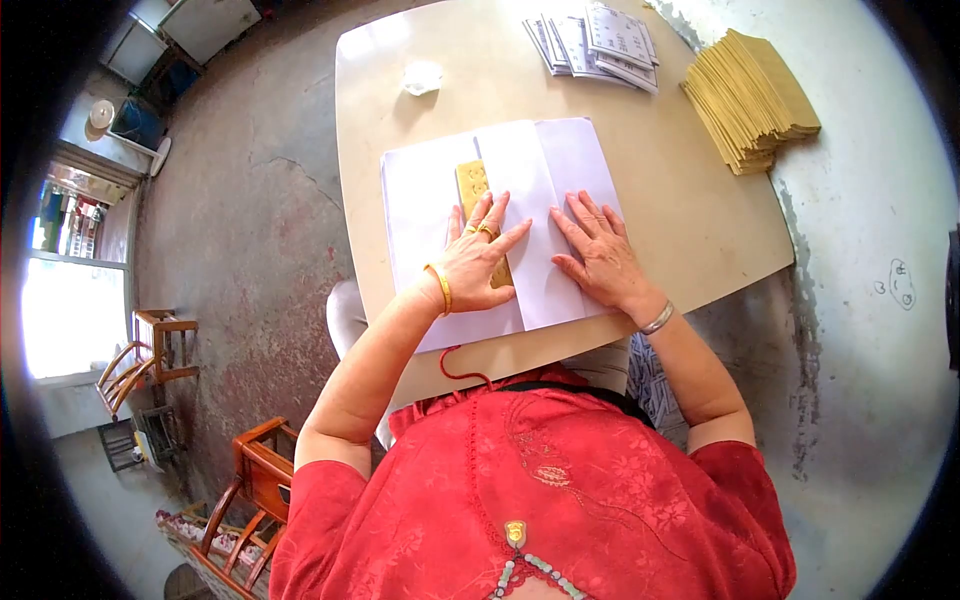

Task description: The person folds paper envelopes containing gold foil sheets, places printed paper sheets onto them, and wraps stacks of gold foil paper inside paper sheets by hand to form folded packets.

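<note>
Large white paper sheets (420, 190) lie on the table, with a folded edge running down their middle. A narrow yellow strip with raised or printed marks (471, 181) lies on the paper, partly covered by my left hand. My left hand (482, 250) rests on the strip and the paper, fingers spread, with a ring and a gold bracelet on it. To its right, my right hand (597, 250) lies on the right part of the paper, its fingers apart and a silver bangle at the wrist. What lies beneath my palms is hidden.
A crumpled white item (422, 77) sits at the table's far left. Printed sheets (610, 42) are piled at the far edge, beside a stack of brown envelopes (750, 100). The table (710, 230) meets a wall at right. Wooden chairs (265, 470) stand at left.
</note>
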`<action>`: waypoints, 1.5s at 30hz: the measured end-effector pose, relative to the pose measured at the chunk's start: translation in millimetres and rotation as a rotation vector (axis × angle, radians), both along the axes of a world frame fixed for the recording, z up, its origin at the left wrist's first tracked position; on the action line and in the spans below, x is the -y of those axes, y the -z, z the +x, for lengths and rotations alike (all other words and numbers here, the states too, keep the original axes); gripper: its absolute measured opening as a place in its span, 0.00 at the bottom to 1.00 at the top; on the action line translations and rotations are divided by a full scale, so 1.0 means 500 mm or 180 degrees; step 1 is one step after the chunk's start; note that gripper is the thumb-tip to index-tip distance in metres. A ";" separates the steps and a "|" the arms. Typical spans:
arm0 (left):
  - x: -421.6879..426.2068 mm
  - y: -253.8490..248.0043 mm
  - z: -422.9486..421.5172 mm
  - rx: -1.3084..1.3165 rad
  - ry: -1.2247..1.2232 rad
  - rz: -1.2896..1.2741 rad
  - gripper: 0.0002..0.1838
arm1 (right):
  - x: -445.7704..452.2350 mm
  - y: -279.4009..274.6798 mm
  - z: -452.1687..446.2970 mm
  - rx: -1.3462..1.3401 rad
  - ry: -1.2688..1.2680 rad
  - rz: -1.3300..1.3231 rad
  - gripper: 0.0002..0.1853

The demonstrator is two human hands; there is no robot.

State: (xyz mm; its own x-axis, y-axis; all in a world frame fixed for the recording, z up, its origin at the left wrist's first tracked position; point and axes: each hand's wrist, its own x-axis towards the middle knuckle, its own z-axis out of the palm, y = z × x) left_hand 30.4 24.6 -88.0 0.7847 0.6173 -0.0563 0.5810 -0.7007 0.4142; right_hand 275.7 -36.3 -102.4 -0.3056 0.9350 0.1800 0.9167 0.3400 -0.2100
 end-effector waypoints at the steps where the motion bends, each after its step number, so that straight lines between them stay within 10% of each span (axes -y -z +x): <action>1: 0.001 0.000 0.000 -0.0002 -0.0005 -0.0001 0.50 | 0.000 0.000 0.000 0.0006 -0.0001 0.0003 0.33; 22: -0.001 0.010 0.000 -0.0060 -0.0029 0.0008 0.48 | -0.001 -0.006 -0.002 0.0000 -0.0034 0.0106 0.33; 34: -0.001 0.009 -0.001 -0.0024 -0.0028 0.0005 0.47 | -0.171 -0.007 0.002 -0.3083 0.1317 -0.1642 0.18; 40: -0.008 0.026 -0.002 0.0057 -0.0024 0.0125 0.46 | -0.215 -0.012 0.010 -0.2612 0.1008 -0.2536 0.12; 45: -0.010 0.037 -0.005 0.0198 0.0030 0.0254 0.45 | -0.191 0.025 -0.016 -0.2828 0.0757 -0.1540 0.15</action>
State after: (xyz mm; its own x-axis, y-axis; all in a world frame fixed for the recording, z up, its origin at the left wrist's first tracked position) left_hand 27.9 29.4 -106.4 0.7910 0.6104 0.0416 0.5491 -0.7382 0.3918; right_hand 267.6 59.3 -115.1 -0.0444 0.9861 -0.1603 0.3972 -0.1298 -0.9085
